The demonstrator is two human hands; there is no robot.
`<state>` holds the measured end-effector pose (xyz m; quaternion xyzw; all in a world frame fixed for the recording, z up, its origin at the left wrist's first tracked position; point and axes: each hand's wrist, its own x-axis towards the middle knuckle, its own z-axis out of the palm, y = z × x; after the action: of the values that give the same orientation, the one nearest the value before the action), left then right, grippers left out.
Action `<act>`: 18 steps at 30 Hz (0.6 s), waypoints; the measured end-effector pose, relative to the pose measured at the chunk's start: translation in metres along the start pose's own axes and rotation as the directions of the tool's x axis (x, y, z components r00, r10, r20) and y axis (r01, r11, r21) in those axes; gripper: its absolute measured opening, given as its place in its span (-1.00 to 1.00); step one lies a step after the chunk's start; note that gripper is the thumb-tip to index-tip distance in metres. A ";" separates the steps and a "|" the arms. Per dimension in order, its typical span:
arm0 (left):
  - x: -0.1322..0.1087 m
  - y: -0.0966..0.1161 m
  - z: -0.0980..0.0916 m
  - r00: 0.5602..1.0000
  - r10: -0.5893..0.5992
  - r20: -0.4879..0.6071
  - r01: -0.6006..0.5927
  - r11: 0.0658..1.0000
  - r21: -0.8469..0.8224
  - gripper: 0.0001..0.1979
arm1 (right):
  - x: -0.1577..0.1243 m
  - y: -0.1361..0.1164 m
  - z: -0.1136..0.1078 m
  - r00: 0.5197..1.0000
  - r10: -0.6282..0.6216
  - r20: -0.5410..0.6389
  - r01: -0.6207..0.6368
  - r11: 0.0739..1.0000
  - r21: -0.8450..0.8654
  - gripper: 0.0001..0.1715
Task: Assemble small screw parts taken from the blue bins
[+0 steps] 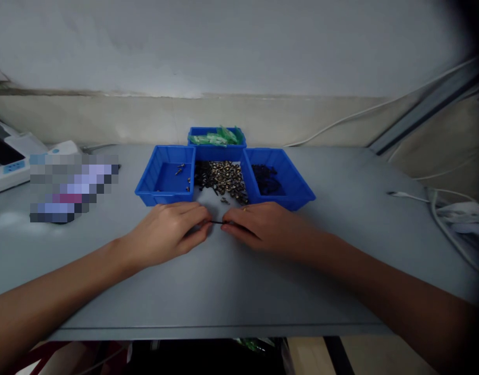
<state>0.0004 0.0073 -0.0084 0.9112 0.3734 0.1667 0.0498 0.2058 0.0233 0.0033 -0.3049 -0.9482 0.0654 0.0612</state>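
Note:
My left hand (179, 226) and my right hand (261, 224) meet low over the grey table, their fingertips pinched. Between them stretches a thin dark rod-like piece (217, 222), one end in each pinch; its exact kind is too small to make out. Just beyond my fingers lies a pile of small brass-coloured metal parts (226, 176), with black small parts (205, 176) at its left side. One loose metal part (224, 200) rests nearer to my hands.
A blue bin (146, 174) on the left holds a few metal parts; the right blue bin (298, 182) holds dark pieces. Behind, another blue bin (218, 152) contains green packets (219, 136). A blurred-out device (75, 190), power strip (9, 174) and white cable (409, 196) lie at the sides.

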 end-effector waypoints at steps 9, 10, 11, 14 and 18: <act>-0.001 0.002 -0.002 0.996 0.073 -0.041 -0.076 0.995 -0.062 -0.82 | 0.001 -0.003 0.000 0.999 0.018 0.046 -0.019 1.000 0.017 -0.72; -0.001 0.002 -0.002 0.994 0.104 -0.045 -0.107 0.992 -0.066 -0.82 | 0.001 -0.003 0.000 0.999 0.016 0.050 -0.017 1.000 0.016 -0.73; -0.001 0.003 -0.002 0.990 0.134 -0.044 -0.137 0.988 -0.071 -0.83 | 0.002 -0.003 0.000 0.998 0.014 0.053 -0.014 1.000 0.009 -0.74; 0.000 0.004 -0.001 0.977 0.211 -0.042 -0.213 0.974 -0.071 -0.85 | 0.003 -0.004 0.000 0.999 -0.017 0.048 0.018 1.000 -0.021 -0.76; 0.000 0.005 -0.001 0.973 0.222 -0.069 -0.226 0.973 -0.051 -0.85 | 0.003 -0.005 0.000 0.998 -0.025 0.065 0.027 0.999 -0.033 -0.74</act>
<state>0.0034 0.0037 -0.0065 0.9400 0.2645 0.2105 0.0458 0.2005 0.0209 0.0042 -0.2912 -0.9545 0.0585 0.0262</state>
